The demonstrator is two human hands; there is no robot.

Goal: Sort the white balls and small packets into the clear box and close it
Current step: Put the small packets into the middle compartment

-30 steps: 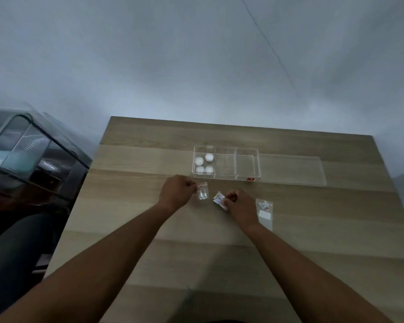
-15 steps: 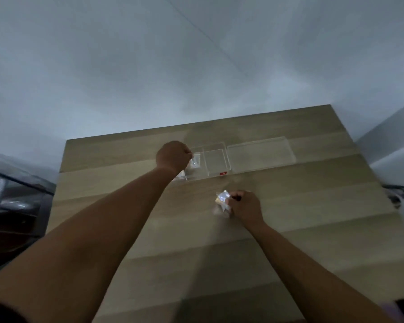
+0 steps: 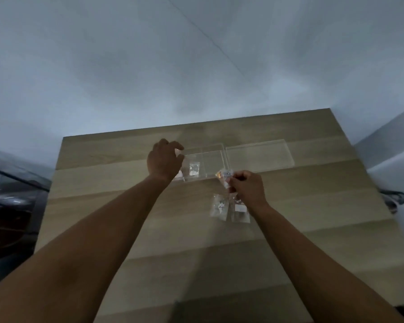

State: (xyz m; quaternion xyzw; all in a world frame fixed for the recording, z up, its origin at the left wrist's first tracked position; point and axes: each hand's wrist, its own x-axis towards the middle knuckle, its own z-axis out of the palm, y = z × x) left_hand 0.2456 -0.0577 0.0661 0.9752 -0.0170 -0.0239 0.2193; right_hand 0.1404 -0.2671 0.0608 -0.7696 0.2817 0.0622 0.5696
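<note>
Table (image 3: 196,252): pale wood, filling the lower half of the head view.

Box (image 3: 214,163): clear, compartmented, lidless, at about 12 o'clock on the table. One packet (image 3: 194,169) lies flat in its middle compartment. The right compartment shows bare. The left compartment is mostly hidden behind the left hand; a pale shape shows at the hand's lower edge, too blurred to identify.

Lid (image 3: 259,156): clear, flat on the table, just beside the box at its 3 o'clock.

Left hand (image 3: 165,160): over the left end of the box, back toward the camera, fingers loosely curled and spread a little, thumb and forefinger apart. Nothing visible in its grip; the palm side is hidden, so contact with the box cannot be told.

Right hand (image 3: 248,188): at about 5 o'clock from the box, near its front right corner. Fingers pinched closed on a small packet, the held packet (image 3: 224,177), which sticks out toward 10 o'clock with an orange tint at its top corner, raised off the table.

Loose packets: two on the table at 6 o'clock from the right hand, side by side and touching or nearly so. Left packet (image 3: 219,206), clear with pale flecks. Right packet (image 3: 240,212), clear with a white label, its upper part under the right wrist.
</note>
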